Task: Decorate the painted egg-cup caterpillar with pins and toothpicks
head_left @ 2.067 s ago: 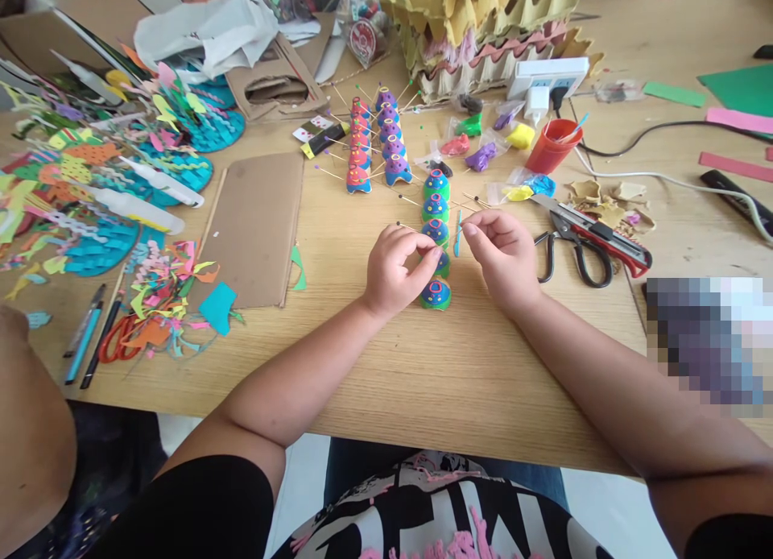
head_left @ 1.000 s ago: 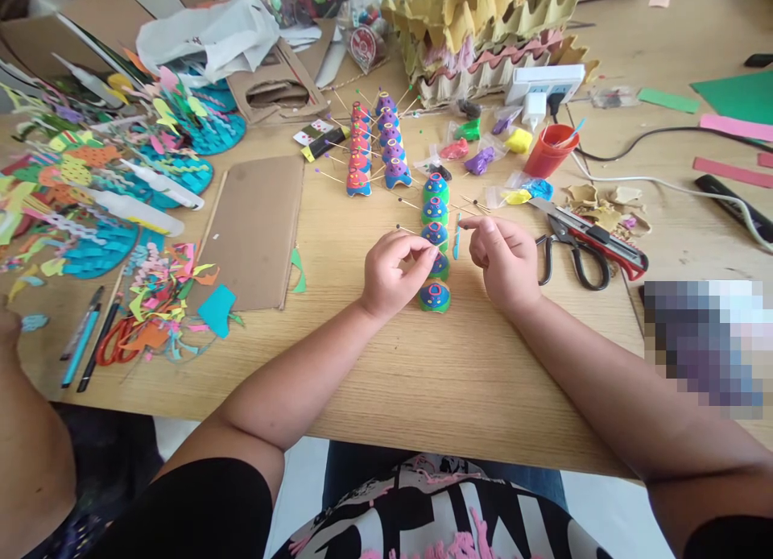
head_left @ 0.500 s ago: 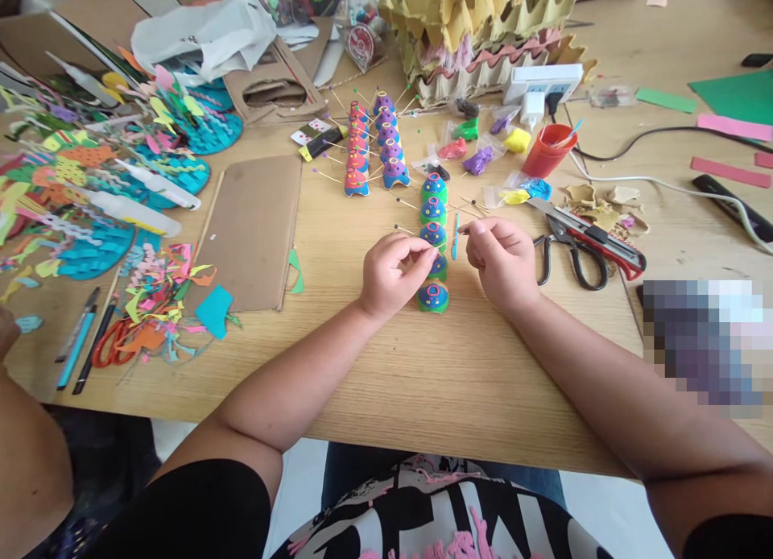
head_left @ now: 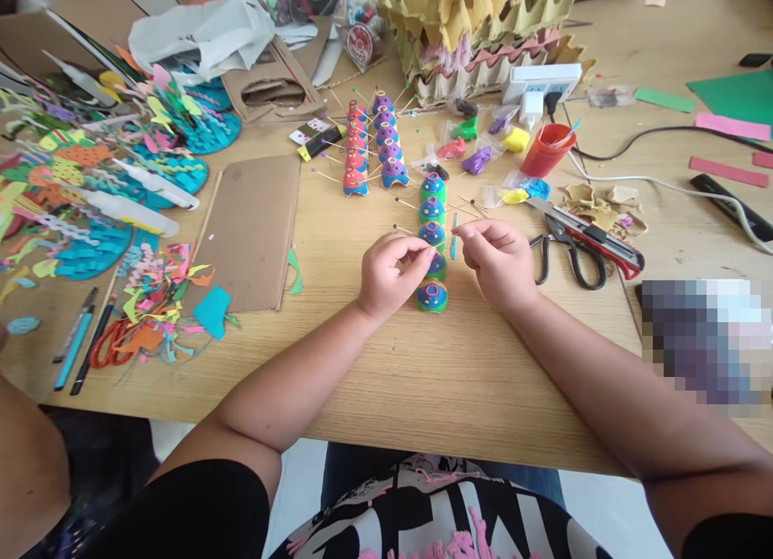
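A line of green and blue egg-carton cups (head_left: 432,296) with small painted faces runs away from me on the wooden table. Over the cups' left side, my left hand (head_left: 394,273) is closed in a pinch, its fingertips in front of the fourth cup; whatever they grip is hidden. On the right side my right hand (head_left: 500,261) also pinches, with a small dark tip at its fingertips that is too small to name. Beside it lies a thin blue stick (head_left: 455,237). Toothpicks with dark ball ends (head_left: 474,204) lie just beyond, and others stick out leftward from the cups.
Red cups (head_left: 356,180) and purple cups (head_left: 394,172) with toothpicks stand farther back. On the right are scissors (head_left: 584,267), a utility knife (head_left: 597,241) and a red plastic cup (head_left: 547,151). Cardboard (head_left: 250,237) and paper scraps (head_left: 154,301) lie left. Another person's arm (head_left: 30,454) is at far left.
My right hand has shifted slightly left, nearer the cups, with its fingertips by the blue stick. My left hand stays nearly in place, still pinched.
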### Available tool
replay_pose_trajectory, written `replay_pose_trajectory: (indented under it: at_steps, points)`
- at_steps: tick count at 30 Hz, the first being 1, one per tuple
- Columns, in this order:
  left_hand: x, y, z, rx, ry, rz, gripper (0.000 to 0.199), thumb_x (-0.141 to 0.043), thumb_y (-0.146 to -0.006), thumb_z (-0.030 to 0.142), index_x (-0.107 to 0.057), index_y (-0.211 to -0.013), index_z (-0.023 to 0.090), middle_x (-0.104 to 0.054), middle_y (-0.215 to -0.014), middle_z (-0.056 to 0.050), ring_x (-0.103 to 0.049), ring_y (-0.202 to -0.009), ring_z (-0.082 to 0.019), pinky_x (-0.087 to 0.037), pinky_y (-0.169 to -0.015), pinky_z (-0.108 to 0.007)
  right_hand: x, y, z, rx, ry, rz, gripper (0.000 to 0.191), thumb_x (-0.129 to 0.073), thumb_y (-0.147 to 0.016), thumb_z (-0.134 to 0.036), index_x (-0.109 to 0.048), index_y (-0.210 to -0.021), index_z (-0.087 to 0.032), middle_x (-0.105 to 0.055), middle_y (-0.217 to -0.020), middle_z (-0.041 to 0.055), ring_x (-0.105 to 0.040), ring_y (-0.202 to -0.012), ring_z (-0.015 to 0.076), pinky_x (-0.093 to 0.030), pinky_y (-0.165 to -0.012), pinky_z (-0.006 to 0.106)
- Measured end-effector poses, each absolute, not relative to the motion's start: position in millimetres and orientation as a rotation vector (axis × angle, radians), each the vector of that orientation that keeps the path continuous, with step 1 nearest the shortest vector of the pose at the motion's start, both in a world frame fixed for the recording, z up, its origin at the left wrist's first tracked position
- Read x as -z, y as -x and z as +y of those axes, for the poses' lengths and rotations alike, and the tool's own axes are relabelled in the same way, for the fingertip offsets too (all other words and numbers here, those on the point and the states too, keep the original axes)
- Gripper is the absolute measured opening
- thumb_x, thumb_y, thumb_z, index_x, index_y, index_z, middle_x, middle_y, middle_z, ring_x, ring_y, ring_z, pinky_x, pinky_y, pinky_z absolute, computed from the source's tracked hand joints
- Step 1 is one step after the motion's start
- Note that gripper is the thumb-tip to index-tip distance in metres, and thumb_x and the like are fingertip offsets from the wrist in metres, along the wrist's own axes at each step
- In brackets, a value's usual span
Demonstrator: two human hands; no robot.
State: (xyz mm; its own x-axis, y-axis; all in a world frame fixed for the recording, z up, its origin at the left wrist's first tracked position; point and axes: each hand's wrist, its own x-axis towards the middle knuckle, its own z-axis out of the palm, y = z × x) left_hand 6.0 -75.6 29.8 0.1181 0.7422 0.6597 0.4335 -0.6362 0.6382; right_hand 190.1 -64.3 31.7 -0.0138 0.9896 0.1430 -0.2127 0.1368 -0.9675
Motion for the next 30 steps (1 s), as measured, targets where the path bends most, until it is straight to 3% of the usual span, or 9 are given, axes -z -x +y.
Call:
replay_pose_trajectory:
  at_steps: [7, 23, 30]
  points:
    - [-30.1, -5.7, -76.4, -1.514, -2.099, 1.125, 0.016, -0.070, -0.097, 0.023, -0.072, -0.081, 0.019, -0.071, -0.073, 0.001, -0.062, -0.067, -0.011, -0.050, -0.066, -0.025, -31.7, -191.7, -63.8, -1.345, 0.814, -1.107, 0.041, -0.083, -0.081, -0.062, -0.077, -0.092, -0.023, -0.039, -0.056, -0.0080, -0.031, -0.051, 0.0076, -0.022, -0.048, 0.025]
    - [-28.1, -5.7, -74.1, -1.561, -2.144, 1.181, 0.017, -0.069, -0.099, 0.025, -0.072, -0.083, 0.019, -0.072, -0.076, -0.001, -0.061, -0.069, -0.012, -0.051, -0.071, -0.027, -35.6, -189.2, -65.4, -1.111, 0.979, -1.179, 0.047, -0.084, -0.077, -0.066, -0.071, -0.081, -0.021, -0.049, -0.060, -0.0060, -0.039, -0.054, 0.0078, -0.034, -0.052, 0.026]
    - [-27.5, -5.7, -74.3, -1.566, -2.158, 1.191, 0.019, -0.068, -0.099, 0.025, -0.071, -0.081, 0.019, -0.071, -0.074, 0.000, -0.060, -0.068, -0.012, -0.051, -0.070, -0.027, -32.4, -189.5, -62.5, -1.040, 0.999, -1.088, 0.045, -0.079, -0.082, -0.066, -0.061, -0.083, -0.025, -0.043, -0.061, -0.0068, -0.034, -0.052, 0.0090, -0.027, -0.048, 0.026]
